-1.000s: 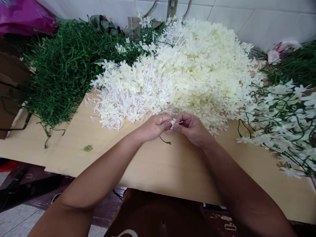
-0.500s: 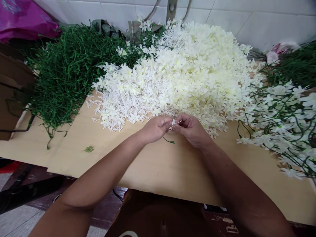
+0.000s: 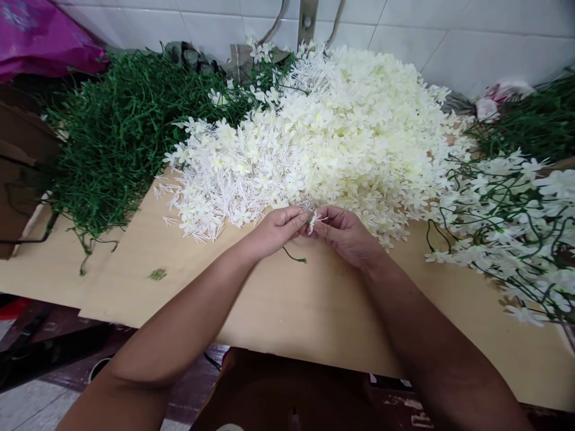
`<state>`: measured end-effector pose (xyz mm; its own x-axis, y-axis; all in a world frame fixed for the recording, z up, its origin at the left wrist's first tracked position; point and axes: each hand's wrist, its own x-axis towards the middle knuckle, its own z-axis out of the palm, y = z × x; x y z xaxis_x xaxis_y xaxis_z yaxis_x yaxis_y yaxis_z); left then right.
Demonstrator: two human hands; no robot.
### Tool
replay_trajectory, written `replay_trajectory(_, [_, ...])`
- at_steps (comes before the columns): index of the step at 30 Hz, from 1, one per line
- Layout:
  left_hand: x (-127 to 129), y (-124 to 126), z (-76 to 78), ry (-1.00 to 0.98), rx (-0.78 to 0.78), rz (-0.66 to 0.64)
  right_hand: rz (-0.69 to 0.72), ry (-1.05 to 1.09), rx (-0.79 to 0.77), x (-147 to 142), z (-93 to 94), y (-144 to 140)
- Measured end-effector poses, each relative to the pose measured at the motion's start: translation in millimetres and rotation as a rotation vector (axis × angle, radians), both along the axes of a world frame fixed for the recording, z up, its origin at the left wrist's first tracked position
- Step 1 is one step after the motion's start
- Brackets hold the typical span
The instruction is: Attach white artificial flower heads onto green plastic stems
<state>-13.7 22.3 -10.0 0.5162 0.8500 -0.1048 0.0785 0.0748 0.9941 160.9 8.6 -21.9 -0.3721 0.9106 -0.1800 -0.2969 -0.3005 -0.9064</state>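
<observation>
Hands are staying pressed close together at the near edge of the white blossom heap (image 3: 341, 131), and over the last second their position against that heap is hardly changing: only the view is shifting slightly, and the loose tail of the green stem (image 3: 294, 258) is hanging at a marginally different angle. This indicates, as a judgement, that the fitting of one blossom onto one stem is continuing rather than finishing. The left hand (image 3: 274, 230) is pinching the upper end of the green stem between thumb and fingertips, with the stem's free end trailing below the hand, just in front of the heap. The right hand (image 3: 345, 234) is pinching a single white flower (image 3: 313, 220) between thumb and forefinger, holding it against the left fingertips; whether flower and stem are already joined cannot be told. The flower is showing small, pale, thin petals with a short white peg, the same as the loose blossoms in the heap directly behind it. The stem is showing as a thin, dark green, curved wire-like strand. To the left of the heap, a pile of bare green stems (image 3: 117, 126) is lying; to the right of the heap, finished sprays (image 3: 512, 221) carrying both stems and blossoms are lying. All of it is resting on a tan board (image 3: 314, 305) extending toward the person from the heap.
</observation>
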Motion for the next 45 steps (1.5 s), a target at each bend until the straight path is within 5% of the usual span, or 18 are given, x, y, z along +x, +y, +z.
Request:
replay_trajectory(17, [-0.2, 1.0, -0.2, 0.074, 0.131, -0.075, 0.003, -0.111, 0.010, 0.9, 5.8, -1.7])
replay_trajectory(35, [6.7, 2.2, -2.2, 0.170, 0.141, 0.004, -0.122, -0.252, 0.058, -11.5, 3.8, -3.1])
replay_trajectory(42, [-7.6, 2.8, 12.9, 0.173, 0.176, -0.187, 0.044, -0.322, 0.105, 2.7, 22.0, -5.0])
replay_trajectory(45, [-19.5, 7.4, 15.7, 0.258, 0.263, -0.093, 0.170, -0.381, 0.124, 16.0, 34.0, -7.7])
